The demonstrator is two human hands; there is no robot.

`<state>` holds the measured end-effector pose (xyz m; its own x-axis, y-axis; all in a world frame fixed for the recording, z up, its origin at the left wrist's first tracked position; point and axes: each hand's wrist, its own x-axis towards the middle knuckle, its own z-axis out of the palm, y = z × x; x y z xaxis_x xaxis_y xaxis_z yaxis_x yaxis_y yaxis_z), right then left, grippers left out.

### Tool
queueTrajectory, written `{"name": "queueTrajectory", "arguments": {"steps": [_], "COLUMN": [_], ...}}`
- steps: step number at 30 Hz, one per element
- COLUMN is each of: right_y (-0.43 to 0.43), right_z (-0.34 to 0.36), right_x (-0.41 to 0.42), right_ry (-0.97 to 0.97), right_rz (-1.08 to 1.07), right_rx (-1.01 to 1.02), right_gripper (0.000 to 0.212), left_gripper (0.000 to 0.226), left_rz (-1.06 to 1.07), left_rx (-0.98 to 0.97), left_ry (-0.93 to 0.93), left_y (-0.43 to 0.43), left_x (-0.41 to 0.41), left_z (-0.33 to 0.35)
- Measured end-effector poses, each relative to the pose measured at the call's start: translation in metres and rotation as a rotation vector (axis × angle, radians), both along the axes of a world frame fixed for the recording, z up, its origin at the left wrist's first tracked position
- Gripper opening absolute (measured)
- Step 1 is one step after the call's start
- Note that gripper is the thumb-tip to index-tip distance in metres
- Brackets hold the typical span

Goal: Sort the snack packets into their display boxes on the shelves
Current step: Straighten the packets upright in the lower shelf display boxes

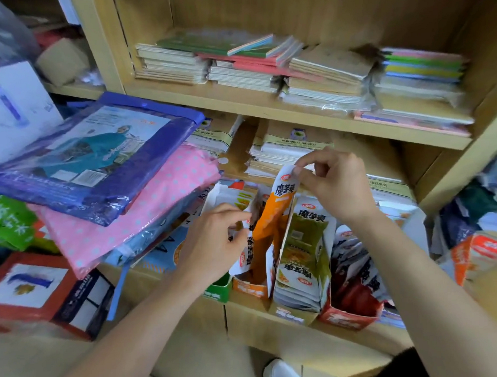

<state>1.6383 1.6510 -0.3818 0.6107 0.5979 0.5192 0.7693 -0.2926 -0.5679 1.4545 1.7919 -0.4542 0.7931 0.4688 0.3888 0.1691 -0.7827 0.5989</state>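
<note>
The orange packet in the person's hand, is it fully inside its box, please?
Partly in. The orange packet has its lower end in the orange box; the right hand pinches its raised top.

- The orange snack packet (273, 215) was glossy plastic film.
- The display boxes (350, 317) looked like printed card.
- The shelves (267, 103) were pale, matt wood.
- The notebooks (327, 70) had paper covers under clear wrap.

We look from one head-worn camera, forward and down, close on the wooden shelves (267, 103) before us.
</note>
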Motion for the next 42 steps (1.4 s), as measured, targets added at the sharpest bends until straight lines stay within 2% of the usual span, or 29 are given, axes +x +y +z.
{"name": "queueTrajectory", "arguments": {"steps": [4, 6, 10, 15, 20, 22, 25, 28, 30, 32, 34, 36, 38, 40, 42], "right_y": [-0.001, -0.002, -0.004, -0.004, 0.009, 0.012, 0.011, 0.003, -0.002, -0.004, -0.001, 0.002, 0.003, 0.002, 0.000], "right_z": [0.003, 0.010, 0.016, 0.015, -0.003, -0.010, -0.014, -0.007, -0.002, 0.000, -0.003, -0.007, -0.008, -0.003, 0.004], "right_x": [0.000, -0.003, -0.008, -0.016, -0.025, -0.025, -0.018, -0.013, -0.014, -0.016, -0.018, -0.017, -0.017, -0.020, -0.022], "right_ry": [0.010, -0.054, -0.210, -0.266, -0.242, -0.161, 0.126, 0.420, 0.535, 0.474, 0.308, 0.174, 0.067, -0.045, -0.116], "right_rz": [-0.014, -0.066, -0.135, -0.105, 0.026, 0.064, 0.114, 0.269, 0.361, 0.383, 0.324, 0.232, 0.147, 0.056, 0.004], "right_rx": [0.037, 0.093, 0.173, 0.168, -0.028, -0.070, -0.128, -0.096, -0.080, -0.079, -0.070, -0.073, -0.059, -0.007, 0.084], "right_gripper": [0.007, 0.008, 0.006, 0.003, 0.011, 0.010, 0.017, 0.024, 0.035, 0.038, 0.025, 0.013, 0.010, 0.010, 0.008], "left_gripper": [0.015, 0.018, 0.041, 0.030, 0.034, 0.033, 0.033, 0.034, 0.028, 0.021, 0.017, 0.019, 0.028, 0.030, 0.026], "left_rz": [0.049, 0.113, 0.151, 0.107, 0.035, 0.005, -0.041, -0.107, -0.159, -0.185, -0.171, -0.123, -0.045, 0.062, 0.142], "left_rx": [-0.014, -0.094, -0.211, -0.190, -0.322, -0.344, -0.321, -0.318, -0.302, -0.287, -0.285, -0.274, -0.279, -0.235, -0.149], "left_ry": [-0.235, -0.324, -0.353, -0.396, -0.432, -0.434, -0.414, -0.372, -0.349, -0.335, -0.331, -0.339, -0.334, -0.265, -0.114], "left_y": [-0.002, -0.003, 0.000, 0.002, 0.004, 0.005, 0.005, 0.003, 0.003, 0.003, 0.002, 0.000, 0.001, 0.006, 0.010], "left_x": [-0.003, -0.005, -0.007, -0.010, -0.012, -0.009, -0.003, 0.006, 0.012, 0.018, 0.022, 0.024, 0.023, 0.020, 0.018], "left_z": [0.006, 0.011, 0.016, 0.020, 0.029, 0.031, 0.033, 0.036, 0.039, 0.039, 0.038, 0.038, 0.037, 0.033, 0.026]}}
